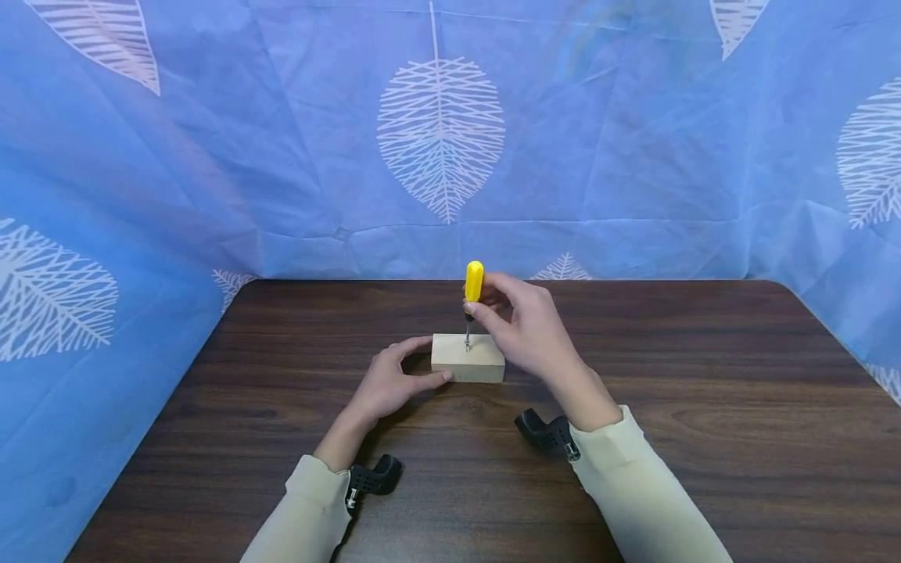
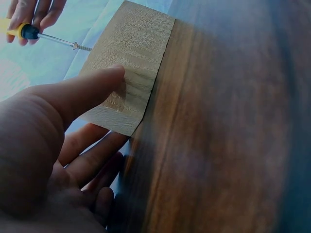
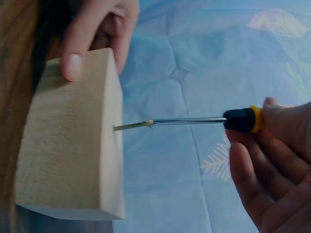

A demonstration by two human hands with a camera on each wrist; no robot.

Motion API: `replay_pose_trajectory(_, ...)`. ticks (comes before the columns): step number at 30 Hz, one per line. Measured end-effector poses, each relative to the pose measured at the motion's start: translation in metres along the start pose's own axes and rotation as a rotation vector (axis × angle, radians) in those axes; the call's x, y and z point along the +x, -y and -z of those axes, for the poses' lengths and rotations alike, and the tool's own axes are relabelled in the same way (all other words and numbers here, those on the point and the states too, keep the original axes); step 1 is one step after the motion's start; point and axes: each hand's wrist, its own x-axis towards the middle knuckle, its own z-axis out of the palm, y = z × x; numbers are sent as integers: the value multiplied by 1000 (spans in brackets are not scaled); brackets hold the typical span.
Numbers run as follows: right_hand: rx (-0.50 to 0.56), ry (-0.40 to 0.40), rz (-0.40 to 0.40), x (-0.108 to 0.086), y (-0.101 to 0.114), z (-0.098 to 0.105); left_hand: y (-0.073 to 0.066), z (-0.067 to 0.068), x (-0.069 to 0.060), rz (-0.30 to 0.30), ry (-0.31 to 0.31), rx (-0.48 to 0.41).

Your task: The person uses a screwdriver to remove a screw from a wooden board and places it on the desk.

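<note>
A pale wooden block (image 1: 468, 372) lies on the table, its long side facing me. My left hand (image 1: 385, 381) grips its left end, thumb on the near face and fingers round the far side. From the block's top stands a screw (image 3: 131, 126), partly sunk and a little out of line with the shaft above it. In my right hand (image 1: 533, 324) is a screwdriver (image 1: 475, 281) with a yellow handle and dark collar, pinched between thumb and fingers. Its tip meets the screw head, as both wrist views show.
The dark wood-grain table (image 1: 281, 352) reaches back to a blue cloth (image 1: 317, 156) with white leaf prints, which also hangs at both sides. A black wrist mount (image 1: 376, 475) sits at the left cuff, another black mount (image 1: 543, 432) at the right.
</note>
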Motion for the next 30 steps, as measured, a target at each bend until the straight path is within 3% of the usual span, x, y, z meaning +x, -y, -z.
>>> replay_pose_trajectory(6,-53,94,4,5,4,4,-1,0,-1,-6,-3,2)
replay_pose_trajectory(11,24,146,-79,5,7,6,0,0,-2,10,-5,8)
replay_pose_trajectory(15,68,129,-105,5,8,3,1,0,-2,11,-7,16)
replay_pose_trajectory(21,32,64,-112,5,9,-5,2,-1,-2,8,-6,13)
replay_pose_trajectory(30,-29,6,-63,5,11,-8,1,-1,0,1,0,1)
